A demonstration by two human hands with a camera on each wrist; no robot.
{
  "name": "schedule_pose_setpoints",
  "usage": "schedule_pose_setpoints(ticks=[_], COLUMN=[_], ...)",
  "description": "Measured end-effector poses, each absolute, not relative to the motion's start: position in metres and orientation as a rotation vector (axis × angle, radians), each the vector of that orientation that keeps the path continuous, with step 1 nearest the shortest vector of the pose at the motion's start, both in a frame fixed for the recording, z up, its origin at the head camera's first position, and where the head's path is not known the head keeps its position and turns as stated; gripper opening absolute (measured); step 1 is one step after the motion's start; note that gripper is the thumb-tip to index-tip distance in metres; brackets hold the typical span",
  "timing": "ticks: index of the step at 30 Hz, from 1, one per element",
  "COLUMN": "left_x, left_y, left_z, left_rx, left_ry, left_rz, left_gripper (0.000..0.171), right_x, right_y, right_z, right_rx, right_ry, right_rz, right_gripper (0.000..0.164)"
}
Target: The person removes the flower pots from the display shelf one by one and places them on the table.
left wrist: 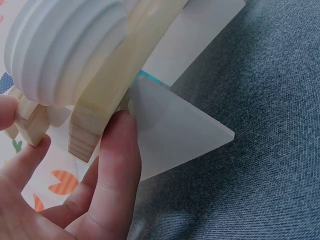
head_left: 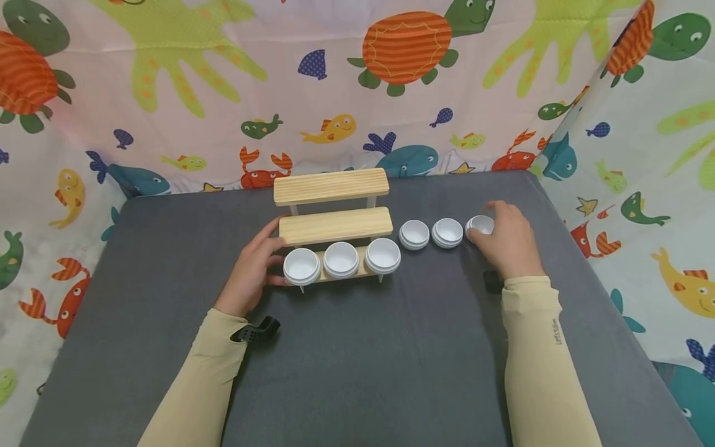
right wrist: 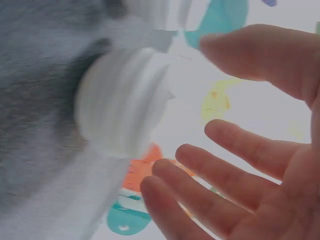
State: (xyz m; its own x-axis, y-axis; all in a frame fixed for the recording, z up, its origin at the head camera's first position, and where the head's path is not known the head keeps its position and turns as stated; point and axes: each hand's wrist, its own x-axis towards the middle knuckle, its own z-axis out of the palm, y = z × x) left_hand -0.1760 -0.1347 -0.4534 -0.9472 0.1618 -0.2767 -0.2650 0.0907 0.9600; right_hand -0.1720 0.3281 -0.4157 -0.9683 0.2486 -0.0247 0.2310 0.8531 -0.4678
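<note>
sleeves: the left sleeve and right sleeve, nearest the viewer, smooth beige fabric, reaching over the near part of the grey worktop; a dark strap lies at the left wrist.
outer cup: the outer cup, last of a loose row, stands toward the worktop's right edge, just beyond the right thumb and before the fingers; the right hand is much the nearer of the two.
right hand: fingers spread loosely, thumb well apart from them, around the outer cup; whether skin touches it cannot be told.
left hand: the left hand grips the left end of the three-tier rack, digits bent about its boards.
rack axis: long side running left to right, roughly along the worktop's far edge.
loose row: inner cup and middle cup lie between rack and outer cup, mouths up.
seated cups: three seated cups side by side on the lowest board.
cup form: white, round, sides stepped in rings; single or nested, cannot be told.
rack materials: pale grained wood; a frosted panel, pointed at one corner, beneath.
worktop texture: visibly woven cloth.
</note>
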Motion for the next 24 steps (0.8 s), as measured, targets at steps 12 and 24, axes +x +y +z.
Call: schedule_pose_setpoints(ticks=[12, 24], left_x=[-0.176, -0.178], left_y=[-0.137, -0.133], left_z=[-0.450, -0.449], left_rx=[-0.127, -0.125], left_ry=[2.061, 2.064], left_rz=[1.902, 1.888], left_gripper=[0.060, 0.060], right_x=[-0.144, -0.126], right_y=[0.253, 0.199], right_z=[-0.365, -0.367], right_rx=[-0.009, 0.414], right_ry=[-2.869, -2.940], right_rz=[0.769, 0.727], right_gripper=[0.061, 0.072])
